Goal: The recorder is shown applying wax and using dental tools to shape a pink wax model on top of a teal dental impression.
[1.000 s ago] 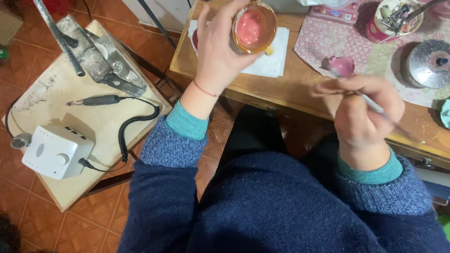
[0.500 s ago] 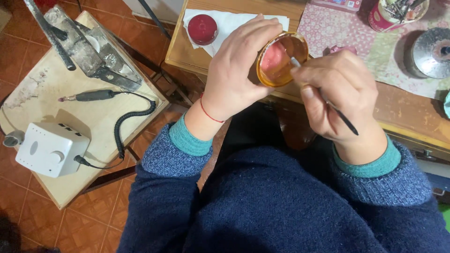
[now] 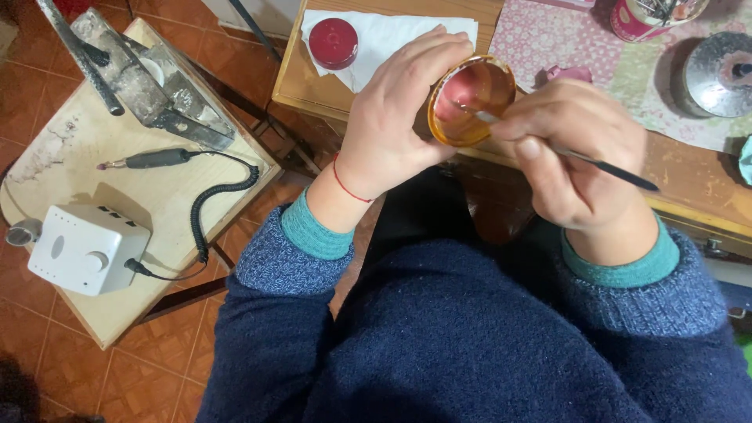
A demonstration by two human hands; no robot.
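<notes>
My left hand [image 3: 395, 117] grips a small amber glass jar [image 3: 470, 98] with pink paste inside, tilted so its mouth faces me. My right hand [image 3: 576, 160] pinches a thin black-handled brush [image 3: 603, 163] whose tip reaches into the jar's mouth. Both hands hover over the near edge of a wooden table [image 3: 693, 176]. A thin red string circles my left wrist. Dark blue sleeves with teal cuffs cover both arms.
A red lid [image 3: 333, 41] lies on white paper [image 3: 384, 35] on the table. A patterned cloth [image 3: 564, 39], a red tin [image 3: 646, 17] and a round metal dish [image 3: 719, 63] sit farther right. At left, a low board holds a white control box [image 3: 84, 249], a corded handpiece [image 3: 149, 160] and a metal tool [image 3: 153, 86].
The jar has come down from over the table toward me and tilted. My right hand moved in and put the brush tip into the jar.
</notes>
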